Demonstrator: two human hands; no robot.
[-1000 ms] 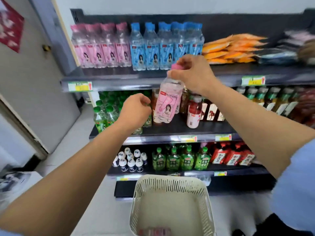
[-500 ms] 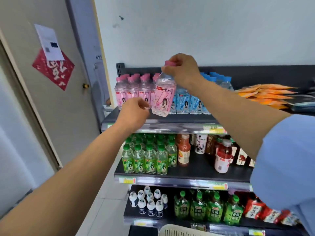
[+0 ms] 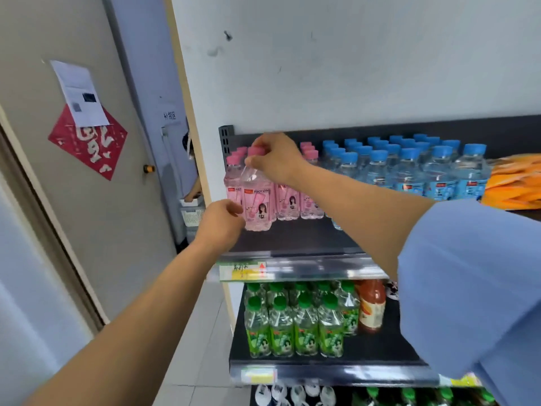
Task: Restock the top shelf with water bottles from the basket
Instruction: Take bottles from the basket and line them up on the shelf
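My right hand (image 3: 275,158) pinches the pink cap and neck of a pink-labelled peach soda bottle (image 3: 257,205). The bottle stands upright at the front left of the top shelf (image 3: 292,238), just in front of the row of pink bottles (image 3: 292,197). My left hand (image 3: 221,224) hovers with curled fingers beside the bottle's lower left and holds nothing; whether it touches the bottle I cannot tell. Blue-capped water bottles (image 3: 409,171) fill the shelf to the right. The basket is out of view.
Orange snack packs (image 3: 515,183) lie at the shelf's far right. Green-capped bottles (image 3: 292,326) and a red-labelled bottle (image 3: 371,309) stand on the shelf below. A door (image 3: 73,171) with a red paper sign is at the left. Another person's hand and baskets (image 3: 191,206) show behind the shelf end.
My right hand carried the pink bottle up from mid-shelf height and left onto the top shelf. My left hand followed alongside. The view tilted up, and the basket dropped out of sight.
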